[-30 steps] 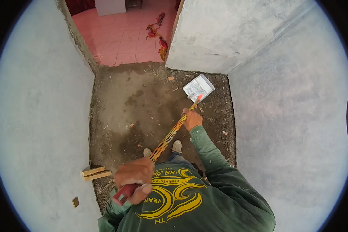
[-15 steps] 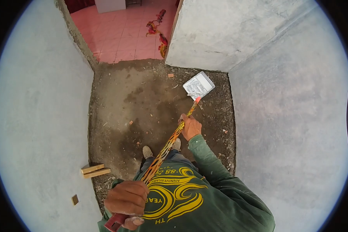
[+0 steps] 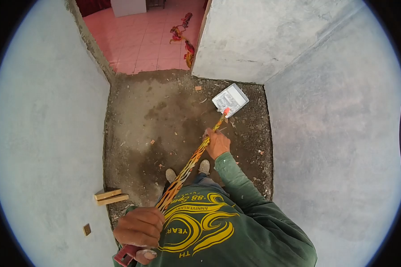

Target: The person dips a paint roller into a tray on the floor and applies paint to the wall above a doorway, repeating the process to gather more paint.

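Note:
A long pole (image 3: 187,171) with a yellow, orange and black pattern runs diagonally across the front of the green shirt. My left hand (image 3: 139,230) is wrapped round its near end, where a dark red piece (image 3: 124,254) sticks out below the fist. Farther along, my right hand (image 3: 217,143) grips the pole. Its orange-red far tip (image 3: 226,111) overlaps the lower edge of a white tray (image 3: 234,97) on the floor; whether they touch, I cannot tell. Whitish smears cover part of the tray.
Whitish walls (image 3: 44,124) stand on both sides. Two wood pieces (image 3: 112,199) lie by the left wall, above a small wall box (image 3: 87,229). Beyond the rough dirt floor (image 3: 138,111), a doorway opens onto pink tiles (image 3: 142,49) with red and yellow cloth (image 3: 189,53).
My left hand has shifted a little left, and my right hand slightly up and left. The pole's tip has moved slightly up over the tray's lower edge.

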A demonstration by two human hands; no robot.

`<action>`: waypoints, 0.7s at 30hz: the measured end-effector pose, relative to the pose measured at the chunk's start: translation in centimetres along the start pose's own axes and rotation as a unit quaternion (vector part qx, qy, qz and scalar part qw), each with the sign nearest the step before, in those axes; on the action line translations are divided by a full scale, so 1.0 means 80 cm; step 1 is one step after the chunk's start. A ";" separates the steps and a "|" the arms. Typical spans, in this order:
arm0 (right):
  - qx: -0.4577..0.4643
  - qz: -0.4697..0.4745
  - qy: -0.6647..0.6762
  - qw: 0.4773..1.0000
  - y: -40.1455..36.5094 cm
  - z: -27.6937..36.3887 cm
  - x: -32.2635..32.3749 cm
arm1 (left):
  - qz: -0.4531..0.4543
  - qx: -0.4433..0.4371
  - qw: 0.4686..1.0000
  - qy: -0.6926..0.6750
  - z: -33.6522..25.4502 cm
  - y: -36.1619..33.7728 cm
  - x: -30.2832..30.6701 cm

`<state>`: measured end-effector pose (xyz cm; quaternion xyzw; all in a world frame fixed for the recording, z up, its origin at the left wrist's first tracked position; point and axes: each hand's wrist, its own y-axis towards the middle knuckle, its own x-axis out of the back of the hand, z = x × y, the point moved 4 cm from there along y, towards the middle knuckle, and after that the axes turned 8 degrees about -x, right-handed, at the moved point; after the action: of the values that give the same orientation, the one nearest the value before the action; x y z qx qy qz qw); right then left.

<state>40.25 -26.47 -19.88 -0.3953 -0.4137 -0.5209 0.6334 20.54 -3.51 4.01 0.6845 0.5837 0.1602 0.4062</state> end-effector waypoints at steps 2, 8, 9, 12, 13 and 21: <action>0.011 0.006 0.002 1.000 -0.002 0.008 -0.008 | 0.013 0.004 1.000 0.008 -0.008 -0.005 0.001; -0.011 0.049 -0.037 0.998 0.022 0.001 -0.026 | -0.056 0.021 0.998 0.013 0.012 0.007 0.003; -0.007 0.047 -0.038 0.998 0.030 -0.007 -0.031 | -0.057 0.018 0.998 0.015 0.022 0.006 0.004; -0.027 0.056 -0.069 0.996 0.065 -0.027 -0.036 | -0.111 0.056 0.991 0.042 0.053 0.006 0.013; -0.023 0.055 -0.071 0.996 0.069 -0.029 -0.035 | -0.128 0.057 0.989 0.049 0.058 0.008 0.016; 0.023 0.025 -0.048 0.998 0.025 0.044 -0.012 | -0.162 -0.001 0.986 0.044 -0.012 -0.002 0.049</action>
<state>41.76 -22.61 -19.68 -0.4156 -0.4451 -0.4757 0.6348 20.82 0.46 3.49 0.5729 0.7037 0.1232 0.4018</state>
